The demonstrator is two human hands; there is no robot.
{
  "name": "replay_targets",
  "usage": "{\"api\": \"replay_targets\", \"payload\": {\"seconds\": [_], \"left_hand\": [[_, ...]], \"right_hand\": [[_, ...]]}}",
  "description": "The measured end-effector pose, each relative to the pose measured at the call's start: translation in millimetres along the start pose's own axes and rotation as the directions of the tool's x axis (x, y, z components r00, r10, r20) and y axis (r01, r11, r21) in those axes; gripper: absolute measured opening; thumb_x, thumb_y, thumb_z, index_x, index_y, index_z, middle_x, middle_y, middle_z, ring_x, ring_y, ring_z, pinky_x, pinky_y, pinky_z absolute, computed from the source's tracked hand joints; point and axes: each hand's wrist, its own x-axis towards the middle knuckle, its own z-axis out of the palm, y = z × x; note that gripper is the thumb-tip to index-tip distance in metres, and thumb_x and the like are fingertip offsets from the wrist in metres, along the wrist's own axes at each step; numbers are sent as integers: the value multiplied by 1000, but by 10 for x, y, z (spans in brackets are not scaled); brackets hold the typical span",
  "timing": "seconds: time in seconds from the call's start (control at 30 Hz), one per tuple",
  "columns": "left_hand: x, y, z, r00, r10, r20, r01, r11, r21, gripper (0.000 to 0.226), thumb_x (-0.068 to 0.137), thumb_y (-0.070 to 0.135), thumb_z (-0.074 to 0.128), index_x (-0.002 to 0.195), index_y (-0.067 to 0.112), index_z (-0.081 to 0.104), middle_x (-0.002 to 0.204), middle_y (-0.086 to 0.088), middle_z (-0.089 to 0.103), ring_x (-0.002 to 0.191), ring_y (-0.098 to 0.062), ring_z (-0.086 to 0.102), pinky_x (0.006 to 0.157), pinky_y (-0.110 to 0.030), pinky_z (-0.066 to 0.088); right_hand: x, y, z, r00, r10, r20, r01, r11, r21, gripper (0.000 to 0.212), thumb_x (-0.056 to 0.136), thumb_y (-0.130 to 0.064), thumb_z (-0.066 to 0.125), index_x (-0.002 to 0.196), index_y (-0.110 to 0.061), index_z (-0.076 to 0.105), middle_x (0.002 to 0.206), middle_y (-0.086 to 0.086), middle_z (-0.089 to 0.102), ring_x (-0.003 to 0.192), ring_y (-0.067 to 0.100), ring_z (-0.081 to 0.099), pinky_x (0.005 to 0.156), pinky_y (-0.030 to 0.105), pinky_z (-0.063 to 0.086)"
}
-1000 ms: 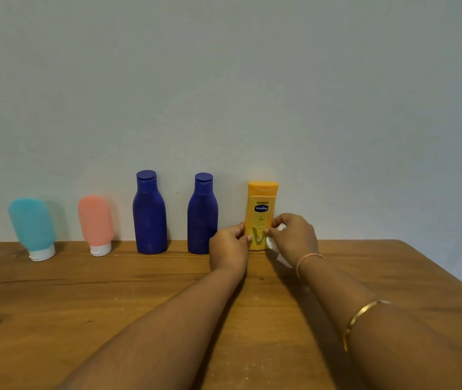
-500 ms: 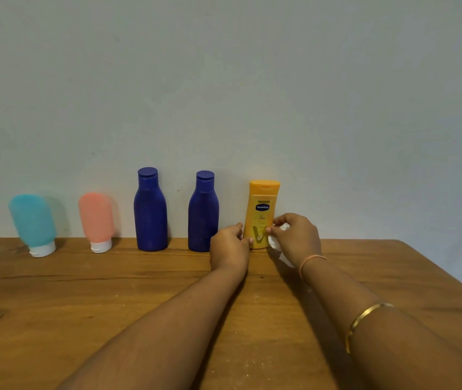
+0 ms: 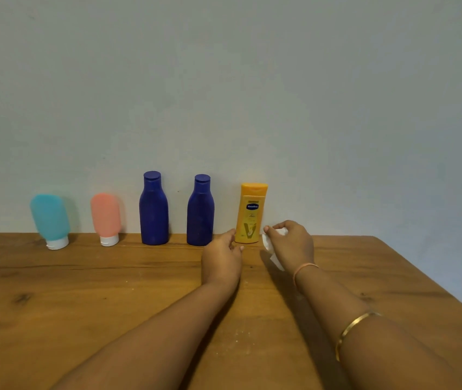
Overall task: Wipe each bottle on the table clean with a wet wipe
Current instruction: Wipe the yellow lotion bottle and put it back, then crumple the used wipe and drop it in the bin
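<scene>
Head view: yellow bottle [image 3: 252,213] stands between loose left hand [image 3: 221,257] and right hand [image 3: 291,243] gripping wipe [image 3: 268,243].

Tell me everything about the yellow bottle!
The yellow bottle looks like smooth plastic, with an orange cap on top, a blue oval logo and a V lower down. It stands upright on the wooden table by the wall, rightmost in the row. The left hand is at its lower left edge, maybe touching; the right hand, holding a white wipe, is beside it.
</scene>
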Motion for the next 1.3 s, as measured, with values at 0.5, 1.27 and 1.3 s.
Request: {"api": "replay_targets", "payload": {"seconds": [0.5, 1.27, 1.3], "left_hand": [[-1726, 377, -1181, 950, -242, 200, 312, 790, -528, 45, 89, 17, 60, 130, 24, 43, 118, -3, 60, 96, -18, 63, 66, -32, 56], [-2523, -107, -2450, 915, -402, 36, 342, 723, -600, 20, 82, 6, 66, 96, 19, 64, 97, -4, 69, 89, -22, 68, 75, -38, 58], [-2453, -117, -2452, 919, -392, 32, 333, 733, -593, 19, 81, 7, 68, 95, 19, 65, 97, -3, 69, 90, -21, 68, 74, -36, 58]], "right_hand": [[-1897, -666, -491, 894, 138, 426, -323, 858, 400, 38, 78, 0, 58, 109, -22, 54, 113, 8, 59, 96, 26, 60, 83, 44, 55], [-3114, -1255, -258, 761, 28, 649, -352, 857, 377, 22, 82, 5, 62, 94, -13, 67, 98, 11, 69, 86, 23, 70, 79, 39, 58], [-3044, -1285, -194, 779, 36, 625, -331, 871, 363, 19, 82, 5, 62, 89, -12, 68, 94, 12, 70, 85, 22, 70, 79, 38, 58]]}}
